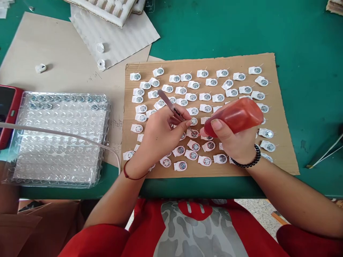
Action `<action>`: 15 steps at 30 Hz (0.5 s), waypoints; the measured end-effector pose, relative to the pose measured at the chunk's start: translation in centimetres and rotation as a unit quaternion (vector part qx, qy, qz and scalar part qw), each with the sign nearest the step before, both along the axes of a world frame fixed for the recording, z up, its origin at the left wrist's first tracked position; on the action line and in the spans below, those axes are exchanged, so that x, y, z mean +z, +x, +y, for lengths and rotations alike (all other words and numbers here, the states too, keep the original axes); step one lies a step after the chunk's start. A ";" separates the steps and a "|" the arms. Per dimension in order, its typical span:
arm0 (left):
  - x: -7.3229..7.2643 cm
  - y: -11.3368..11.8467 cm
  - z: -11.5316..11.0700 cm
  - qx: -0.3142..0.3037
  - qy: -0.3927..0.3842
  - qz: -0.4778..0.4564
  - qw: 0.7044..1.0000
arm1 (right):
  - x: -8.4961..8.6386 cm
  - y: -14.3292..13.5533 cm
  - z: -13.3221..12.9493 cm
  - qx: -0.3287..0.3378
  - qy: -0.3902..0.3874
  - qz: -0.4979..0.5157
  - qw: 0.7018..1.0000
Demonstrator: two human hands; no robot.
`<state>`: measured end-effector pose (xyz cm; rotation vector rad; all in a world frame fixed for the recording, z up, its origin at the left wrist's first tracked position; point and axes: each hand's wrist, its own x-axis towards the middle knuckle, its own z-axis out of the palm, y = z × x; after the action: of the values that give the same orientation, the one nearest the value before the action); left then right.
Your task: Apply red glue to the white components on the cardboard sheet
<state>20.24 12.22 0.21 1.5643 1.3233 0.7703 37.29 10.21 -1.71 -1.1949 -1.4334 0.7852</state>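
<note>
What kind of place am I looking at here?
Probably a small-parts assembly workbench: rows of small white parts on a cardboard sheet, a clear plastic tray holding metallic pieces, and a red bottle in the right hand.

Held: one bottle (242, 114), one pair of tweezers (170, 104). On the brown cardboard (284, 157), over fifty white pieces (205, 161); off it, three.
</note>
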 end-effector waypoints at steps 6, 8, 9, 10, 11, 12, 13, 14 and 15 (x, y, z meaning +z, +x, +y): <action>0.2 0.0 0.0 -0.009 -0.001 -0.006 1.000 | -0.1 0.2 -0.3 -0.002 -0.007 -0.061 0.998; 0.2 0.0 0.0 -0.010 0.007 -0.002 1.000 | 0.0 0.1 -0.3 -0.008 0.007 -0.077 0.997; 0.1 0.0 0.0 -0.012 0.010 -0.001 1.000 | 0.0 0.1 -0.4 -0.011 0.012 -0.085 0.996; 0.1 0.0 -0.1 -0.013 0.012 -0.001 1.000 | 0.0 0.1 -0.4 -0.014 0.012 -0.091 0.996; 0.1 0.0 -0.1 -0.014 0.013 -0.002 1.000 | 0.0 0.0 -0.4 -0.016 0.006 -0.096 0.995; 0.1 0.0 -0.1 -0.014 0.013 -0.002 1.000 | -0.1 0.0 -0.5 -0.018 0.001 -0.099 0.995; 0.1 0.0 -0.1 -0.014 0.014 -0.002 1.000 | -0.1 0.0 -0.5 -0.020 -0.003 -0.103 0.994; 0.1 0.0 -0.1 -0.014 0.013 0.000 1.000 | -0.2 0.0 -0.5 -0.022 -0.005 -0.107 0.994; 0.1 0.0 -0.1 -0.014 0.013 0.002 1.000 | -0.2 0.0 -0.5 -0.024 -0.002 -0.112 0.993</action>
<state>20.24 12.17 0.33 1.6021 1.2962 0.7703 37.28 9.71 -1.88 -1.3495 -1.5785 0.6361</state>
